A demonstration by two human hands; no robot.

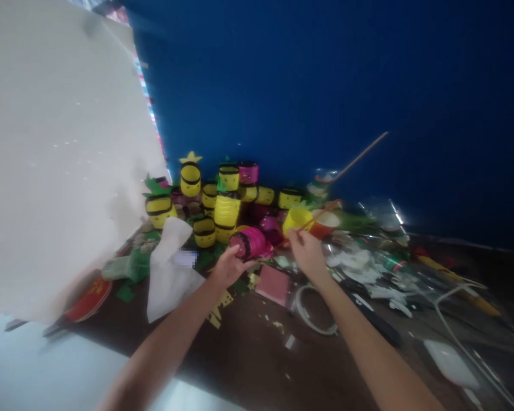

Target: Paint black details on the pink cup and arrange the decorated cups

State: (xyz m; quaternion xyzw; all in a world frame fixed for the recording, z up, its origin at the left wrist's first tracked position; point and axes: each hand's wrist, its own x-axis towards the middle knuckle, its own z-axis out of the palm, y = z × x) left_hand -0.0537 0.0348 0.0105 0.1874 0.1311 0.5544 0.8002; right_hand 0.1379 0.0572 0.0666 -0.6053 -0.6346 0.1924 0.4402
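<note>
My left hand (230, 267) is closed round the near end of a magenta cylinder (253, 241) with a dark band, which lies tilted above the table. To its right, my right hand (305, 249) has its fingers pinched together just below a yellow cup (297, 219); a thin reddish stick (321, 214) runs up and right from the fingertips. Blur makes the fingertips hard to read. Behind both hands stand several yellow cups with black bands and small faces, some topped with green or yellow leaf shapes (191, 157).
A brown table (257, 348) holds a white bag (170, 274), a pink square (273, 284), a ring of white cord (312, 314), a red round object (89, 298) and scattered scraps. Clear plastic bottles and white pieces (360, 265) crowd the right. A blue wall rises behind.
</note>
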